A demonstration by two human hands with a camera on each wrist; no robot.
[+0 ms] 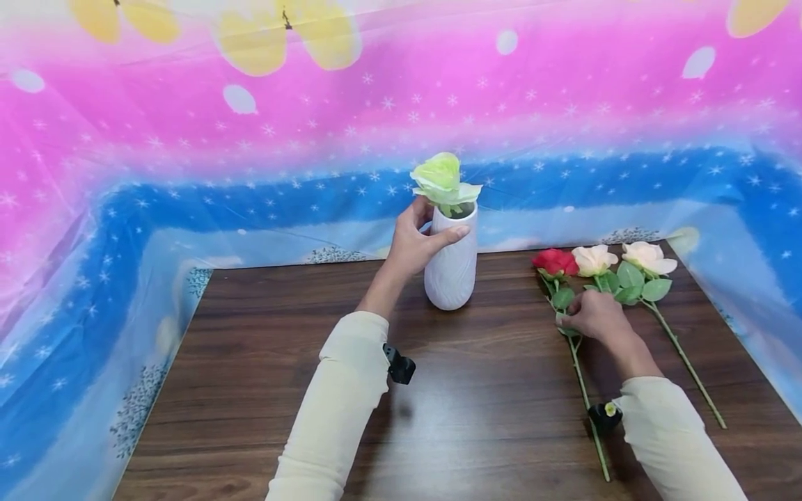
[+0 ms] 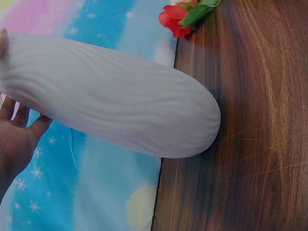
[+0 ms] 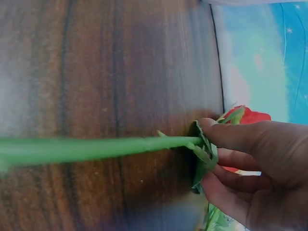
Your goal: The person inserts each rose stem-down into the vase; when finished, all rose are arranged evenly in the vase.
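A white vase [image 1: 451,271] with a wavy relief stands upright on the table, a pale green artificial flower [image 1: 438,174] in its mouth. Round the vase's upper part, my left hand [image 1: 413,240] grips it, thumb across the front. On the right, the fingers of my right hand [image 1: 598,316] pinch the stem of a red artificial rose [image 1: 555,262] by its leaves. In the right wrist view the green stem [image 3: 106,148] runs out from between thumb and fingers. The hand partly hides the red bloom there.
Two cream roses, one in the middle [image 1: 594,260] and one at the right [image 1: 649,258], lie beside the red one. The brown wooden table [image 1: 263,390] ends at a pink and blue patterned cloth [image 1: 351,132] behind and at the sides.
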